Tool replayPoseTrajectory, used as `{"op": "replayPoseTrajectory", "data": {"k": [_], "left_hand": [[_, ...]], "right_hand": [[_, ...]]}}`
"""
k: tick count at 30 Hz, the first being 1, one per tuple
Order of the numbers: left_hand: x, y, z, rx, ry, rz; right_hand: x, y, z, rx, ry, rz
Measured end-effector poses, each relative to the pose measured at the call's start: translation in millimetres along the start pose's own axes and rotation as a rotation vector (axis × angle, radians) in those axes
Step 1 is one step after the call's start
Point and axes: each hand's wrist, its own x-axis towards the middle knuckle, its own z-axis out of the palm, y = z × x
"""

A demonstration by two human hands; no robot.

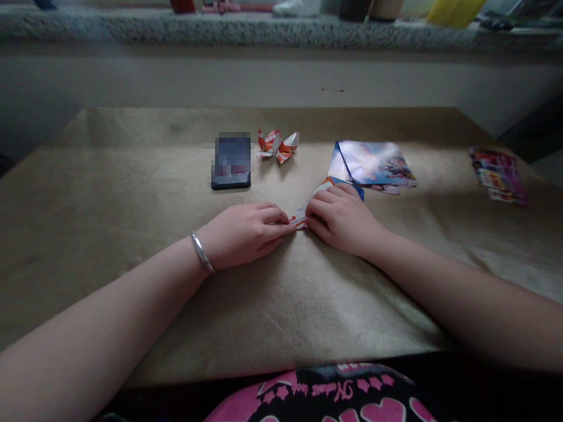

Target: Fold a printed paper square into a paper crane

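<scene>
A folded piece of printed paper (300,217), white with orange and blue, lies on the table between my two hands. My left hand (246,233), with a silver bangle at the wrist, pinches its near left end with the fingertips. Over its right part rests my right hand (341,220), fingers bent and pressed onto the paper, hiding much of it. A blue and orange corner of the paper shows beyond the right fingers. Just past that corner is a stack of glossy printed sheets (373,163), close to or touching it.
Beyond my left hand lies a dark phone-like device (231,161), its screen blurred. Beside it stands a folded red and white paper figure (278,146). Colourful printed packets (498,176) are at the far right. A granite sill (281,30) with several items runs behind the table (132,193).
</scene>
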Motion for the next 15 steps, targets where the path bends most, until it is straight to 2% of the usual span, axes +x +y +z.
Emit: {"op": "replayPoseTrajectory", "data": {"k": [7,15], "left_hand": [[-0.3,-0.8,-3.6,0.038,0.015,0.019],[-0.3,1.0,0.0,0.117,0.051,0.003]], "right_hand": [[3.3,4.6,5.8,0.175,-0.025,0.116],[5.4,4.4,7.7,0.194,-0.029,0.160]]}}
